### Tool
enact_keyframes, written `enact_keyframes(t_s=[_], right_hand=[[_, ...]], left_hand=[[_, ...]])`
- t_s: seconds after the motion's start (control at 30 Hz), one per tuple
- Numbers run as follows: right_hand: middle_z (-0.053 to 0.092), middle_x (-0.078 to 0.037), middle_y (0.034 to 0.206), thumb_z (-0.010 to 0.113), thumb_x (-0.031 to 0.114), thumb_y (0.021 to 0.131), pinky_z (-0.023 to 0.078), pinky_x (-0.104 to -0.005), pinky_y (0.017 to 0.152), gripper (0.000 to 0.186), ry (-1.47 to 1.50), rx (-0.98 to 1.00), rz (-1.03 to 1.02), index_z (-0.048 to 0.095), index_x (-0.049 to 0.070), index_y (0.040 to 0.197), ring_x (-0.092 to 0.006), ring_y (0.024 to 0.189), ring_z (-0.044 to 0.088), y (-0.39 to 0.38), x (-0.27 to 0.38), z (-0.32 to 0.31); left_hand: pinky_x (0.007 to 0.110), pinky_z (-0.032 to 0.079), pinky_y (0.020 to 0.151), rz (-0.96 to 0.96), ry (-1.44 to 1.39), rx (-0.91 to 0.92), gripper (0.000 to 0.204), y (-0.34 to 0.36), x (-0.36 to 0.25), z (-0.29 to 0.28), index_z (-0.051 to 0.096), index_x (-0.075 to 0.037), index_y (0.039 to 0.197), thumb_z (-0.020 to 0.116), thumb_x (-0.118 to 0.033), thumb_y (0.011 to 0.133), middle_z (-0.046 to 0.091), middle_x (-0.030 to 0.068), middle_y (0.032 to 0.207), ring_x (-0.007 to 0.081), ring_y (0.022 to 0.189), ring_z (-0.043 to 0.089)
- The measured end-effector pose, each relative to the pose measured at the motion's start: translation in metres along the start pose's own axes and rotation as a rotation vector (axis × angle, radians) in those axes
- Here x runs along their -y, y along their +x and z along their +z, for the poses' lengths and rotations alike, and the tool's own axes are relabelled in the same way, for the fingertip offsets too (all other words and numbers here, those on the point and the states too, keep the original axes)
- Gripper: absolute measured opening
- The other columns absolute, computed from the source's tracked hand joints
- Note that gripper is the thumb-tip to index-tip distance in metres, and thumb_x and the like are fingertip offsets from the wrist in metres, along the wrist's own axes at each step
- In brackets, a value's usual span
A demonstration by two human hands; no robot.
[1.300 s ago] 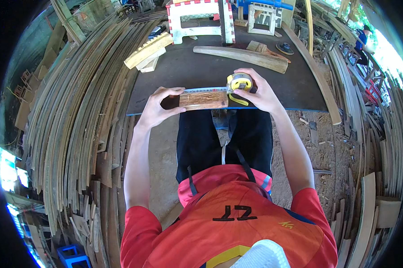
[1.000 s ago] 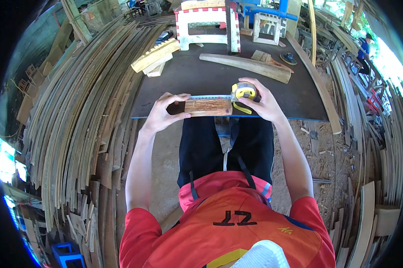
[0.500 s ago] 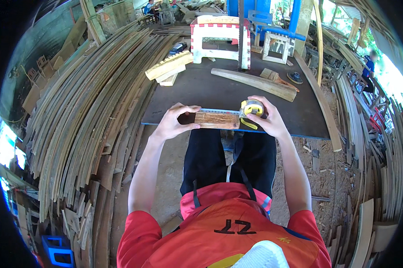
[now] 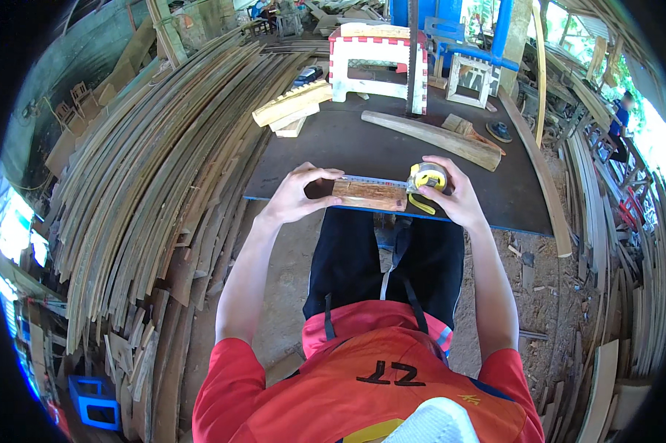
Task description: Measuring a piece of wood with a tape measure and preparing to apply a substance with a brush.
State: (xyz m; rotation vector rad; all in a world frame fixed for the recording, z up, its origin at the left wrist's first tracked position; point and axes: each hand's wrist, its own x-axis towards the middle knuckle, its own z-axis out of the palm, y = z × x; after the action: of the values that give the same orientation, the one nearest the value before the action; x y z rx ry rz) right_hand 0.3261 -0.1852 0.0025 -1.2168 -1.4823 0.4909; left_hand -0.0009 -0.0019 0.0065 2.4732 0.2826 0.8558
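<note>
A short reddish-brown wooden block [image 4: 368,195] lies level between my hands, above the near edge of the dark table [image 4: 303,151]. My left hand [image 4: 300,195] pinches the block's left end, thumb below and fingers at the top, where the end of the tape blade is. Along the block's upper edge runs the drawn-out blade [image 4: 375,181]. At the block's right end, my right hand [image 4: 458,193] is closed around a yellow and clear tape measure [image 4: 429,176]. From its case hangs a yellow wrist strap [image 4: 422,206].
Farther back on the table lie a tapered wooden post [image 4: 432,139], notched light wood pieces [image 4: 292,103] and a red-and-white stool [image 4: 377,63]. A vertical saw blade [image 4: 412,66] stands there. Long boards [image 4: 163,177] are stacked at left. A person [image 4: 620,122] sits at far right.
The whole view has shifted slightly, so the scene sits a little farther right. The block looks slightly more tilted, its right end lower. Both hands keep their holds.
</note>
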Motion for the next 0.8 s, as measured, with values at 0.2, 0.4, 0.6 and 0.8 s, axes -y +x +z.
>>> enact_keyframes(t_s=[0.2,0.4,0.6,0.8], right_hand=[[0.069,-0.006,0.121,0.081,0.005,0.09,0.052,-0.0304,0.101,0.052,0.045,-0.05,-0.003,0.059,0.004,0.136,-0.013,0.113,0.065,0.009,0.002,0.001],[0.071,-0.008,0.121,0.08,0.001,0.089,0.053,-0.0312,0.099,0.051,0.081,-0.269,-0.124,0.06,0.007,0.136,-0.0153,0.113,0.068,0.013,0.039,0.01],[0.072,-0.015,0.122,0.081,-0.001,0.087,0.055,-0.0342,0.096,0.047,-0.11,-0.251,-0.419,0.06,0.005,0.129,-0.0209,0.112,0.071,0.004,0.111,0.038],[0.071,-0.005,0.121,0.081,-0.001,0.073,0.058,-0.0428,0.091,0.055,-0.321,0.075,-0.742,0.068,0.015,0.125,-0.0299,0.106,0.07,0.017,0.154,0.079]], left_hand=[[0.037,0.05,0.089,-0.022,0.043,0.026,0.087,0.038,-0.016,-0.012,0.049,-0.017,0.156,0.091,-0.025,0.08,0.073,0.0041,0.123,0.0186,0.091,0.053],[0.037,0.052,0.093,-0.124,-0.023,0.062,0.109,0.07,-0.038,-0.014,0.028,-0.021,0.166,0.092,-0.029,0.077,0.075,0.0021,0.118,0.0197,0.091,0.054],[0.037,0.054,0.098,-0.048,-0.051,0.048,0.087,0.116,-0.066,0.0,0.05,-0.013,0.153,0.089,-0.025,0.076,0.075,0.0083,0.112,0.0209,0.101,0.072],[0.042,0.053,0.098,-0.016,0.074,0.085,0.064,0.161,-0.099,0.032,0.064,-0.004,0.134,0.083,-0.034,0.081,0.076,0.0164,0.114,0.0322,0.107,0.072]])
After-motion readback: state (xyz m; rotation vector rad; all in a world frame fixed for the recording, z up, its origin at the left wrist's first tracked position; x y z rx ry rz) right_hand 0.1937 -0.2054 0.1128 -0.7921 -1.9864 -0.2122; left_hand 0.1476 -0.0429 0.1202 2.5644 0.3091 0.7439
